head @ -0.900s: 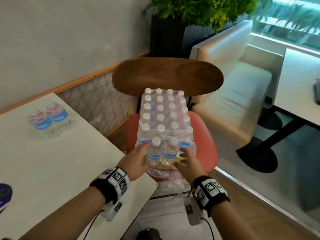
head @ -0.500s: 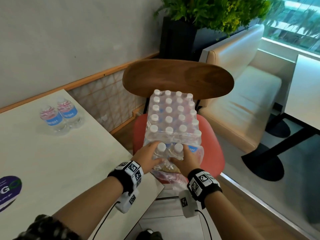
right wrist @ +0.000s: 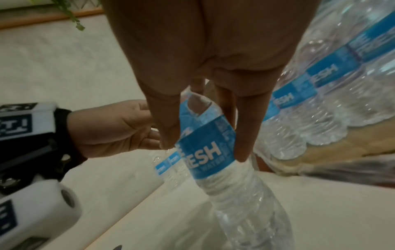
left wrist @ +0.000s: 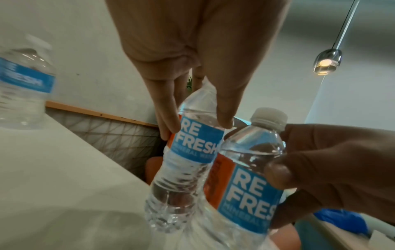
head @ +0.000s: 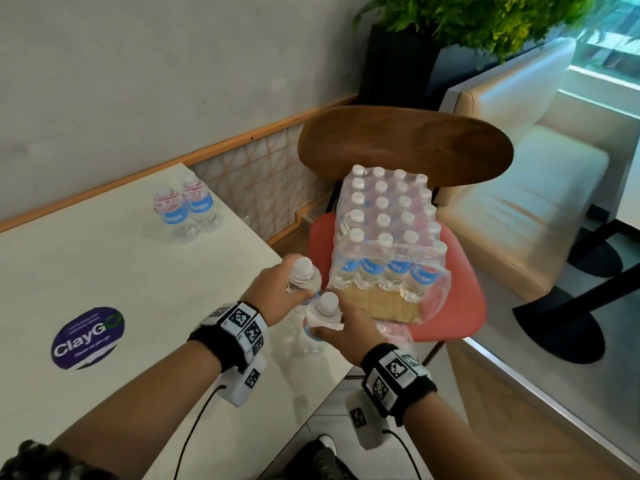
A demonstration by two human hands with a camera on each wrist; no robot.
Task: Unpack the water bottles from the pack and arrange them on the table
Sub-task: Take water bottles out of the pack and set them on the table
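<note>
My left hand point(head: 277, 292) grips a clear water bottle point(head: 302, 277) with a blue label by its upper body; the same bottle point(left wrist: 188, 152) shows between its fingers in the left wrist view. My right hand point(head: 341, 329) holds a second bottle point(head: 323, 313), seen as bottle point(right wrist: 205, 152) in the right wrist view. Both bottles hang just over the table's point(head: 104, 289) right corner. The torn shrink-wrapped pack point(head: 388, 233) of several bottles sits on a red chair seat point(head: 464, 299). Two bottles point(head: 185, 211) stand at the table's far edge.
The chair has a wooden backrest point(head: 405, 143). A round purple sticker point(head: 88, 337) lies on the table at the left. A beige sofa point(head: 519, 188) and dark table bases point(head: 557, 327) stand to the right. A planter point(head: 394, 60) is behind the chair.
Both hands closed on the two front bottles, pulled them out of the pack and carried them left and toward me, over the table corner. The camera view swung left.
</note>
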